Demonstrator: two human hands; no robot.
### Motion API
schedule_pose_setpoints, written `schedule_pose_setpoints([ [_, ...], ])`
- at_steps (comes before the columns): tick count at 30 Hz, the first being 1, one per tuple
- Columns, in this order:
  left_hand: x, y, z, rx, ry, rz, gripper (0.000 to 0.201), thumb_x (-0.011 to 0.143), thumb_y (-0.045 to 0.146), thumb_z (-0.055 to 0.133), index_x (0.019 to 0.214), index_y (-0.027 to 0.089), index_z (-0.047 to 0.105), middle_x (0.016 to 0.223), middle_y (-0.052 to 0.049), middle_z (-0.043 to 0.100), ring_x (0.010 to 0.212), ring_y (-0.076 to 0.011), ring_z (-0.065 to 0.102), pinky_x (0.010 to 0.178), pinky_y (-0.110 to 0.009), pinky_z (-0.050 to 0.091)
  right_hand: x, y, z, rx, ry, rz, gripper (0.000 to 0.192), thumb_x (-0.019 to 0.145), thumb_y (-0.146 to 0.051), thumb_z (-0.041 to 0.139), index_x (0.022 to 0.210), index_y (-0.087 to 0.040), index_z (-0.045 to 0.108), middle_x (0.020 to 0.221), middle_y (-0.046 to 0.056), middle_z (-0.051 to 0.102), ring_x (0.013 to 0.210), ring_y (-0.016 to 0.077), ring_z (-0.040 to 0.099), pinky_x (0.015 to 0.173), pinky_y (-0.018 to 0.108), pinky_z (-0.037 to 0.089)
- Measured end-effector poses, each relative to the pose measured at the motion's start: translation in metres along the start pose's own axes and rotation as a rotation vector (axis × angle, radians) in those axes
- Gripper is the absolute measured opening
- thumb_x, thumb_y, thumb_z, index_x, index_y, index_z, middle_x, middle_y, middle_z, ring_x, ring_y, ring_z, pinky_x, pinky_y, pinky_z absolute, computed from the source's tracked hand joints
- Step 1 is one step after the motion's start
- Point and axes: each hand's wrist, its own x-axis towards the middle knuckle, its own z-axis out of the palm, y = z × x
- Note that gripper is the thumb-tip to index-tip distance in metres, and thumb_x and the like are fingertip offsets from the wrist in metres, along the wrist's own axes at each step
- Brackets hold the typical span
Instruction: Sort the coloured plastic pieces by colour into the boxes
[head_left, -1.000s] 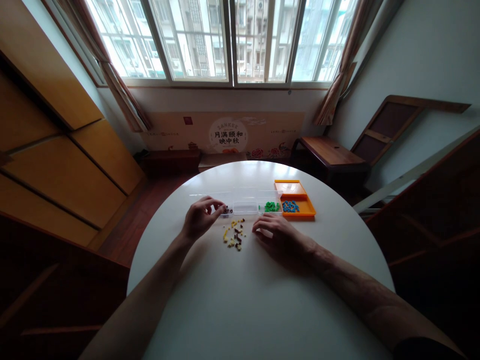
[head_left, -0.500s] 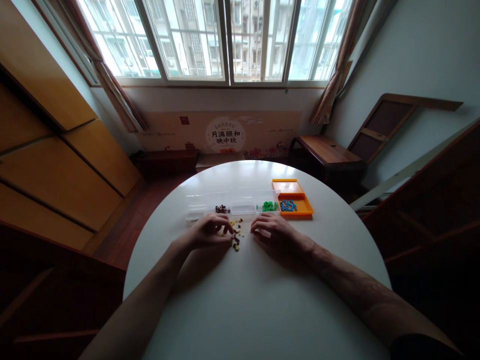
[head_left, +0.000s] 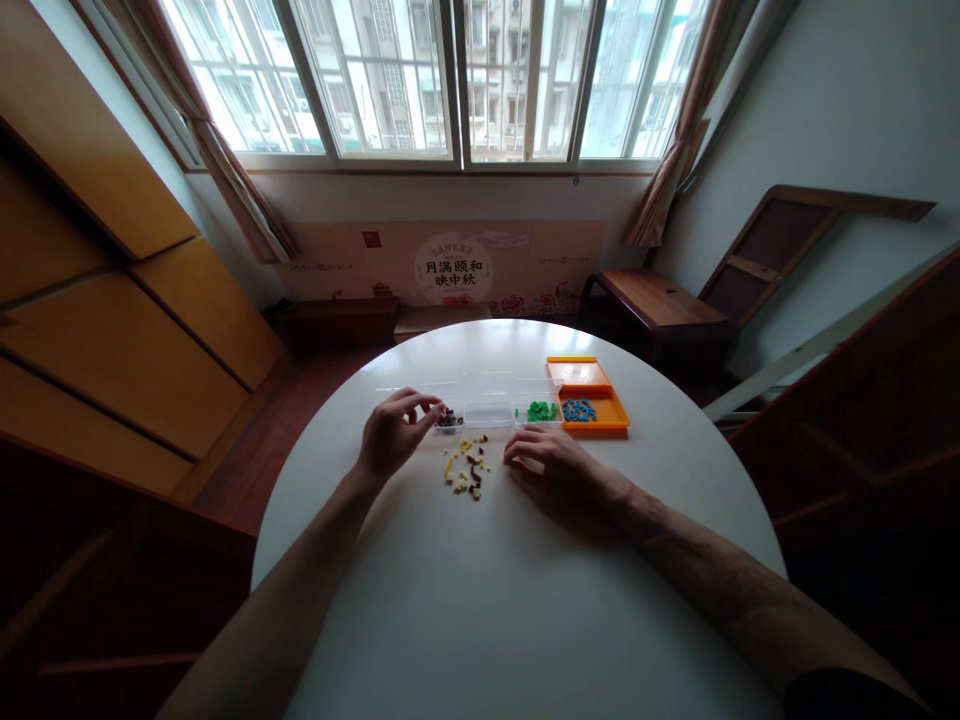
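Only the head view here, looking down on a round white table. The left hand hangs at the near left corner of a clear compartment box, thumb and forefinger pinched together right at the edge of the section with the dark brown pieces. The pieces are too tiny for me to tell whether there's one between the fingertips.

Just right of those fingers the next section of the box looks bare, and the one after that holds a clump of green pieces. Touching the box's right end is an orange tray with blue pieces in its near half.

The right hand lies flat on the table, fingers loosely spread and holding nothing, fingertips pointing left toward the loose pile of yellow and brown pieces. That pile sits on the bare table between the two hands, just nearer than the box and a little below and right of the left fingertips.
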Motion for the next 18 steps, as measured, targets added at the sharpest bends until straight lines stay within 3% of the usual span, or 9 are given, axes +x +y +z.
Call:
schedule_pose_setpoints([
  [3,0.000,-0.001,0.000,0.013,0.030,-0.012,0.025,0.101,0.045,0.076,0.107,0.023,0.085,0.095,-0.002,0.075,0.066,-0.0117,0.058,0.071,-0.028,0.052,0.001,-0.003,-0.003,0.008,-0.005,0.010,0.010,0.108,-0.022,0.062,0.108,-0.024,0.072,0.111,0.007,0.080,0.103,0.0223,0.071,0.097,0.040,0.059],
  [8,-0.001,0.005,0.000,-0.002,0.004,0.012,0.024,0.102,0.042,0.073,0.097,0.021,0.084,0.092,-0.003,0.074,0.065,-0.0116,0.058,0.068,-0.027,0.053,0.001,-0.003,-0.002,0.003,0.012,0.006,0.009,0.107,-0.022,0.063,0.106,-0.025,0.072,0.110,0.006,0.080,0.102,0.0224,0.071,0.096,0.040,0.059],
  [10,-0.002,0.008,0.000,-0.071,-0.087,0.058,0.024,0.102,0.041,0.073,0.096,0.020,0.083,0.091,-0.004,0.074,0.065,-0.0115,0.058,0.065,-0.026,0.052,0.001,-0.002,-0.001,0.001,0.013,0.008,0.009,0.107,-0.021,0.064,0.105,-0.025,0.072,0.110,0.006,0.080,0.101,0.0222,0.071,0.096,0.040,0.059],
  [15,-0.008,0.017,0.002,-0.249,-0.467,0.178,0.022,0.099,0.038,0.076,0.092,0.019,0.083,0.085,-0.005,0.070,0.069,-0.0124,0.060,0.060,-0.023,0.049,0.001,-0.001,0.000,-0.006,0.013,0.012,0.009,0.107,-0.021,0.064,0.106,-0.026,0.073,0.110,0.005,0.080,0.100,0.0214,0.071,0.096,0.038,0.059],
  [18,-0.012,0.020,0.004,-0.225,-0.566,0.186,0.016,0.097,0.036,0.078,0.095,0.021,0.085,0.085,-0.005,0.070,0.066,-0.0117,0.057,0.059,-0.023,0.046,0.002,-0.001,-0.001,-0.006,0.008,0.009,0.010,0.107,-0.022,0.065,0.107,-0.026,0.073,0.110,0.006,0.080,0.101,0.0219,0.072,0.096,0.038,0.060],
])
